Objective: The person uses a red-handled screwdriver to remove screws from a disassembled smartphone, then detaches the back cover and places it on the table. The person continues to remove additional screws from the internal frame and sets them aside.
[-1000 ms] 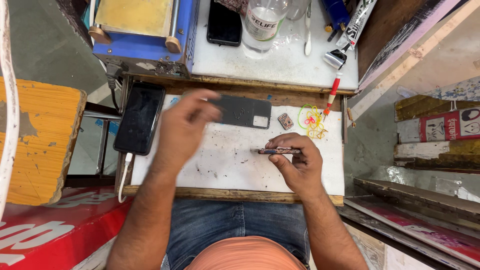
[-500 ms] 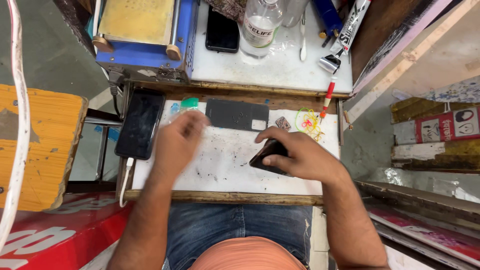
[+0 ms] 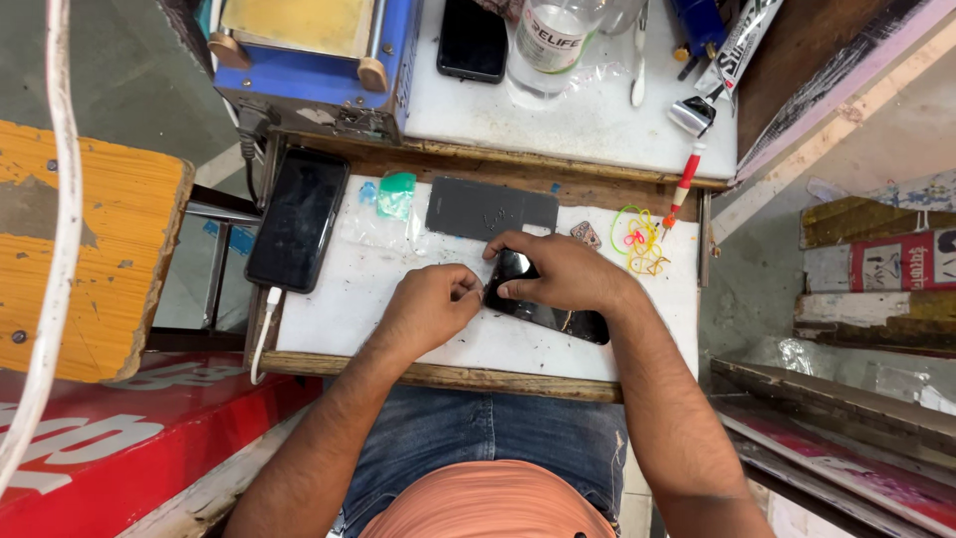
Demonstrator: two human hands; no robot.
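Observation:
A black phone (image 3: pixel 558 319) lies flat on the white work board (image 3: pixel 329 309) in front of me. My right hand (image 3: pixel 563 271) rests palm down on its upper end and presses it to the board. My left hand (image 3: pixel 430 307) is curled beside the phone's left edge, its thumb and fingertips pinched together at that edge; whether they hold anything small is too fine to tell. A dark grey phone back panel (image 3: pixel 490 209) lies just beyond my hands.
Another black phone (image 3: pixel 297 217) sits at the board's left edge with a white cable plugged in. A green tab (image 3: pixel 396 192), coloured rubber bands (image 3: pixel 639 239) and a red-handled tool (image 3: pixel 683 185) lie nearby. Behind, a shelf holds a blue machine (image 3: pixel 319 60), a clear bottle (image 3: pixel 550 38) and a third phone (image 3: pixel 472 40).
My right hand has laid the black phone flat and settled on top of it. My left hand has drawn back from the far side of the board to the phone's left edge.

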